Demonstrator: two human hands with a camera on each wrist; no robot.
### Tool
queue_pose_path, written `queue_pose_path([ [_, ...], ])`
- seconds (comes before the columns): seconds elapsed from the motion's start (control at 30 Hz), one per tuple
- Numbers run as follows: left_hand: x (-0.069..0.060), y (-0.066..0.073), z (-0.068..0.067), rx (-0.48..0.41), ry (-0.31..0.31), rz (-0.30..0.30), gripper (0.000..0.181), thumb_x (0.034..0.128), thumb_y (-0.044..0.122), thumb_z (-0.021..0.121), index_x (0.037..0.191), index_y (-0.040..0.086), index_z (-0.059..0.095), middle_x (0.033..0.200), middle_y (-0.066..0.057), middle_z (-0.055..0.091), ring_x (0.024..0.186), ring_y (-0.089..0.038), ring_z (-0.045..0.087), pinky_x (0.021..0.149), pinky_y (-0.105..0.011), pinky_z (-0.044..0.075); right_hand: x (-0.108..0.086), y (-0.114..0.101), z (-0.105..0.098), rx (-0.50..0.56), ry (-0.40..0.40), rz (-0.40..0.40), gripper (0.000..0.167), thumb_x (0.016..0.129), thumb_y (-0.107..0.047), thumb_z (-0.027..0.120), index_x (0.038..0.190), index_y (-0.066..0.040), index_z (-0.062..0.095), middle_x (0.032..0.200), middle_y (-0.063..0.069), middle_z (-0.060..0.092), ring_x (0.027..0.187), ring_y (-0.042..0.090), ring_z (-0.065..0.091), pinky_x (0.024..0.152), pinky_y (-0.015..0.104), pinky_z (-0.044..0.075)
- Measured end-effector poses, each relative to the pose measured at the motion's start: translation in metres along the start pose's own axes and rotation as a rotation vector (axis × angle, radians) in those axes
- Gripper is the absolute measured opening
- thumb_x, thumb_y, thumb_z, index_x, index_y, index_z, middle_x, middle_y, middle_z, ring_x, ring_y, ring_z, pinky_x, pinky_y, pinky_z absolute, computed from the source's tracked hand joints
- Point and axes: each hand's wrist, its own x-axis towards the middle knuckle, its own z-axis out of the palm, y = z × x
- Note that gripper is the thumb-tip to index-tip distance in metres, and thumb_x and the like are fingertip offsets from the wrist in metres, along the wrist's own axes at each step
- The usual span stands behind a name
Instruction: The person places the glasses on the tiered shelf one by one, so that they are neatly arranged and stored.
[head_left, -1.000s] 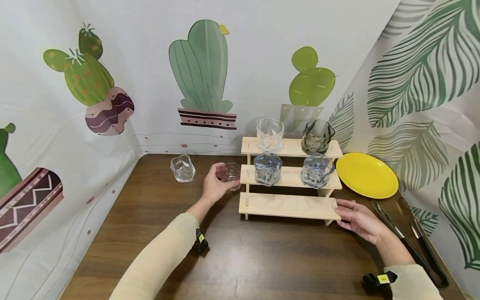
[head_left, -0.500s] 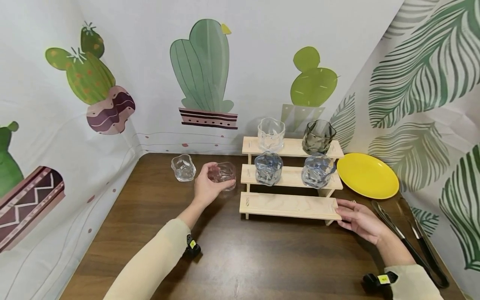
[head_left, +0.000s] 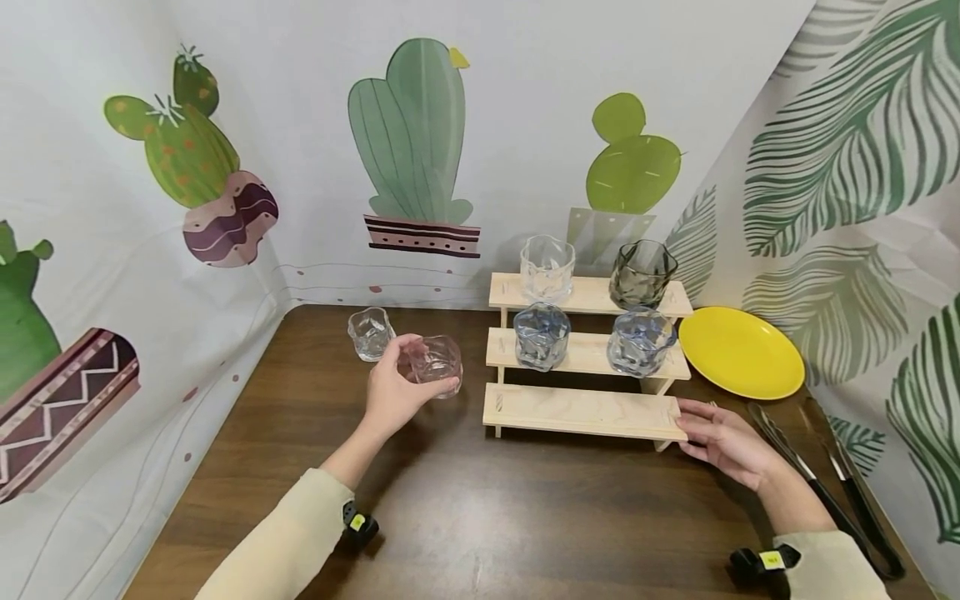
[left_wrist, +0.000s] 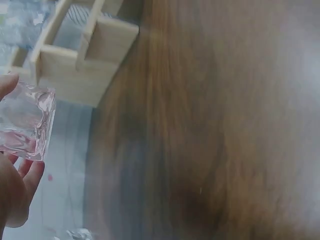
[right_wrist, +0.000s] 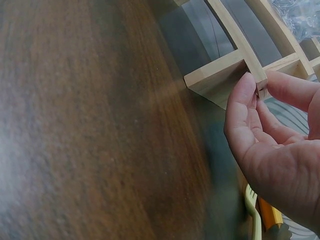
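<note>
My left hand (head_left: 396, 390) grips a pink-tinted glass (head_left: 438, 364) with wavy sides, thumb on the near side and fingers behind it. In the left wrist view the same pink glass (left_wrist: 27, 120) shows between thumb and fingers. My right hand (head_left: 726, 442) pinches the right end of the lowest step of a three-step wooden rack (head_left: 585, 410); the right wrist view shows thumb and fingers on that board's corner (right_wrist: 252, 70). Two bluish glasses (head_left: 542, 337) stand on the middle step. On the top step are a clear glass (head_left: 547, 268) and a smoky grey glass (head_left: 642, 275).
Another clear glass (head_left: 371, 335) stands on the brown wooden table (head_left: 465, 517), just left of my left hand. A yellow plate (head_left: 742, 352) lies right of the rack. Black-handled tongs (head_left: 847, 492) lie at the right edge. A fork (right_wrist: 252, 210) shows below my right hand.
My left hand has carried the pink glass leftward and slightly nearer, away from the rack's left side. The right hand stays on the lowest step. The view has shifted slightly.
</note>
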Motion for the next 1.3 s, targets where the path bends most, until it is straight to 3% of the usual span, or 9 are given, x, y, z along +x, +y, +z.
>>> queue_pose_path([
  [0.23,-0.021,0.025,0.013,0.023,-0.069,0.059,0.083,0.0578,0.037,0.104,0.126,0.024,0.060,0.115,0.010,0.069,0.104,-0.012,0.065,0.092,-0.044,0.054,-0.002,0.002,-0.003,0.011,0.001,-0.003,0.062,0.107,-0.007,0.056,0.157,0.007,0.022,0.119,0.001,0.063,0.101,0.015,0.066,0.085,0.032,0.059],
  [0.37,-0.032,0.040,0.027,0.003,-0.131,0.085,0.083,0.0577,0.036,0.104,0.127,0.024,0.060,0.116,0.010,0.069,0.105,-0.010,0.064,0.092,-0.041,0.053,-0.003,0.003,-0.003,0.025,0.003,-0.011,0.057,0.107,-0.006,0.056,0.155,0.004,0.028,0.119,0.001,0.065,0.100,0.015,0.066,0.084,0.032,0.059],
  [0.47,-0.040,0.050,0.040,-0.014,-0.171,0.084,0.085,0.0565,0.036,0.105,0.128,0.027,0.061,0.117,0.010,0.069,0.104,-0.009,0.064,0.090,-0.037,0.053,-0.002,0.003,-0.003,0.018,0.005,-0.011,0.060,0.107,-0.006,0.056,0.157,0.006,0.024,0.119,0.000,0.064,0.101,0.015,0.066,0.085,0.032,0.059],
  [0.63,-0.048,0.060,0.065,-0.045,-0.229,0.082,0.087,0.0556,0.037,0.105,0.130,0.028,0.060,0.119,0.011,0.068,0.101,-0.012,0.066,0.086,-0.033,0.056,0.000,0.004,-0.001,0.007,0.006,-0.007,0.066,0.107,-0.007,0.056,0.159,0.008,0.018,0.120,0.001,0.064,0.102,0.015,0.066,0.085,0.032,0.059],
  [0.93,-0.052,0.082,0.118,-0.073,-0.323,0.113,0.084,0.0576,0.041,0.103,0.128,0.031,0.060,0.119,0.013,0.066,0.103,-0.010,0.066,0.089,-0.032,0.056,-0.002,0.002,0.001,0.009,0.004,0.000,0.068,0.107,-0.007,0.056,0.159,0.009,0.015,0.119,0.000,0.065,0.101,0.015,0.066,0.085,0.032,0.059],
  [1.13,-0.053,0.098,0.151,-0.003,-0.372,0.103,0.087,0.0585,0.047,0.102,0.132,0.032,0.059,0.121,0.016,0.065,0.098,-0.005,0.063,0.084,-0.027,0.054,-0.003,0.000,0.002,0.018,-0.004,-0.010,0.066,0.107,-0.007,0.056,0.158,0.009,0.018,0.118,0.000,0.066,0.100,0.014,0.067,0.085,0.031,0.059],
  [1.3,-0.052,0.105,0.177,0.061,-0.386,0.135,0.085,0.0601,0.051,0.100,0.131,0.030,0.059,0.122,0.014,0.065,0.103,-0.003,0.061,0.085,-0.022,0.051,-0.004,0.002,0.001,0.027,-0.017,-0.027,0.058,0.107,-0.007,0.055,0.155,0.007,0.026,0.117,0.000,0.067,0.099,0.014,0.067,0.085,0.031,0.059],
])
